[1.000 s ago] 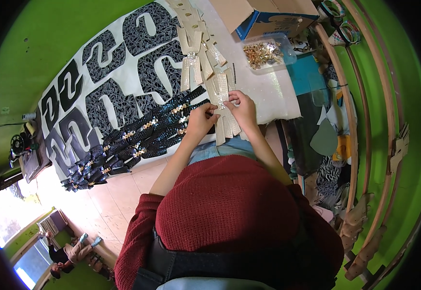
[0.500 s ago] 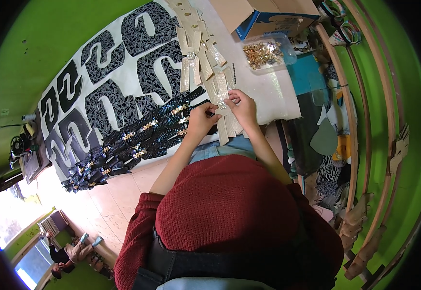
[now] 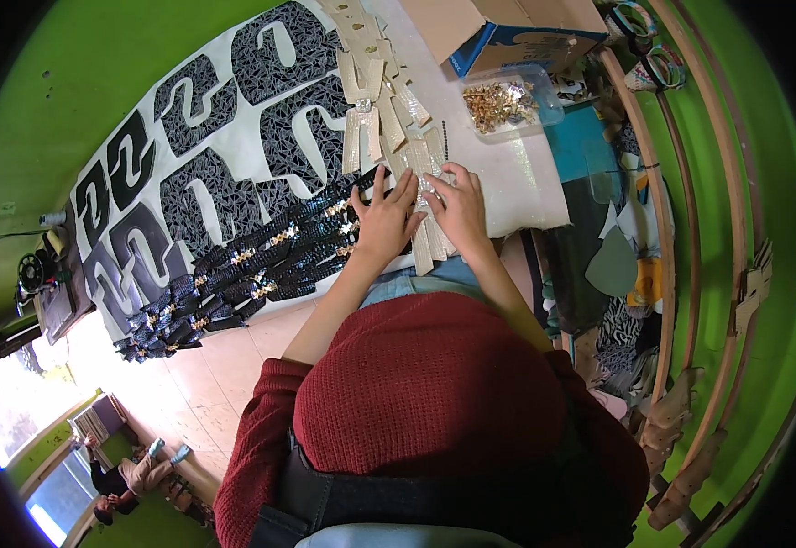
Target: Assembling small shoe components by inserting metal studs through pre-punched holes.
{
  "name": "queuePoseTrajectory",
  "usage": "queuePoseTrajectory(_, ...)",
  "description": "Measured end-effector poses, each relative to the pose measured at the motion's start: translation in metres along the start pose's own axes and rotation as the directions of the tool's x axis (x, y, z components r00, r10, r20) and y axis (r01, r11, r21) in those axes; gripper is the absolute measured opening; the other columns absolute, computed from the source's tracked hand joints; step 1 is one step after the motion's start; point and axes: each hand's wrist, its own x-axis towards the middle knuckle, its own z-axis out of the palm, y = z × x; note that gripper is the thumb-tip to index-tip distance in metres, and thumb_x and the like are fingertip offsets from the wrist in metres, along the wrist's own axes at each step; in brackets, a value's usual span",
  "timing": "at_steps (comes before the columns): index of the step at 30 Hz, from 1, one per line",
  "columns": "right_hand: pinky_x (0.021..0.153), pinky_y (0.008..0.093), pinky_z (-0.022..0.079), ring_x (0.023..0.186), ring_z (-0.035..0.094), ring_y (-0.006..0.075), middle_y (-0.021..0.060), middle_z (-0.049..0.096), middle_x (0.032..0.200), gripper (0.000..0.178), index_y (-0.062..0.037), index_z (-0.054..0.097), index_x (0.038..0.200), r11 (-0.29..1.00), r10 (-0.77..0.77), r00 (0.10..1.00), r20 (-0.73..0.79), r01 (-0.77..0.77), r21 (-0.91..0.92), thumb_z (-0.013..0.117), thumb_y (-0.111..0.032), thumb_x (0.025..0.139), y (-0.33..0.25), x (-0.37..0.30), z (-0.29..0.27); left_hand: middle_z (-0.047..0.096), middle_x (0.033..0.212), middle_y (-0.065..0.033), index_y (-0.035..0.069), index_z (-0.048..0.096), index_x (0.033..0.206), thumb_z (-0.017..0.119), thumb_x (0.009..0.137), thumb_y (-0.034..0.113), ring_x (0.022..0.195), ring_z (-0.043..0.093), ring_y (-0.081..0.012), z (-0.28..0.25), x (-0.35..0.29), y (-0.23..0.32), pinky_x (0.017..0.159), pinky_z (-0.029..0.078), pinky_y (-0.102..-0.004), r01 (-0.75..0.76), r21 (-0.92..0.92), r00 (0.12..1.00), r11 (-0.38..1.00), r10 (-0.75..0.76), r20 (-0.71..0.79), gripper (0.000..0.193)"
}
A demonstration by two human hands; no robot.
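Observation:
Cream, crocodile-textured strap pieces [image 3: 398,132] lie overlapping in a row up the white table, some with a shiny ornament at their crossing. My left hand [image 3: 385,217] is open, its fingers spread over the nearest straps. My right hand [image 3: 459,212] faces it from the other side, fingers bent and apart, with fingertips on the edge of a cream strap [image 3: 426,239]. Between the hands the straps are partly covered. Just left of my left hand, black sequined straps [image 3: 275,239] with gold ornaments lie in a long bundle.
Black patterned cut-out pieces [image 3: 211,187] spread across the table's left. A clear tub of gold ornaments [image 3: 506,105] stands at the far right, before a cardboard box [image 3: 526,41]. Wooden rails [image 3: 649,173] run along the right wall. Another person [image 3: 133,479] is at the lower left.
My left hand has gone from a pinch to spread fingers laid over the straps. My right hand's fingers have loosened from a pinch, staying in nearly the same place.

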Motion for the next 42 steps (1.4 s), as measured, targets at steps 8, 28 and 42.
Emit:
queuePoseTrajectory(8,0.088,0.0413,0.029,0.112,0.037,0.0269,0.0072,0.042,0.125,0.042,-0.0164,0.06,0.113,0.963,0.087,0.978,0.191,-0.033,-0.268,0.067,-0.022,0.072,-0.014,-0.006,-0.003,0.035,0.139,0.002,0.015,0.04,0.133,0.047,0.087,0.041,0.134,0.019,-0.0278,0.018,0.002,0.004,0.094,0.004,-0.0723,-0.007,0.22,0.999,0.976,-0.001,0.036,0.053)
queuePoseTrajectory(28,0.086,0.0441,0.027,0.11,0.037,0.0235,0.0039,0.045,0.118,0.042,-0.0191,0.061,0.111,0.969,0.081,0.939,0.333,0.004,-0.247,0.069,-0.02,0.07,-0.012,0.012,-0.016,0.041,0.135,-0.0044,0.007,0.044,0.127,0.059,0.079,0.026,0.133,0.023,-0.0261,0.009,0.002,0.005,0.094,0.002,-0.0724,-0.043,0.12,0.999,0.992,0.039,0.035,0.054)
queuePoseTrajectory(42,0.079,0.0367,0.045,0.086,0.06,0.0276,0.013,0.065,0.089,0.02,-0.0067,0.066,0.093,0.995,-0.064,0.995,0.072,0.058,0.081,0.059,-0.02,0.079,-0.034,0.108,0.025,0.06,0.096,-0.0078,0.01,0.056,0.105,0.063,0.075,0.027,0.091,0.055,-0.0255,-0.037,0.074,-0.076,0.08,0.028,-0.0484,0.383,-0.042,0.87,0.923,-0.376,-0.32,0.035)
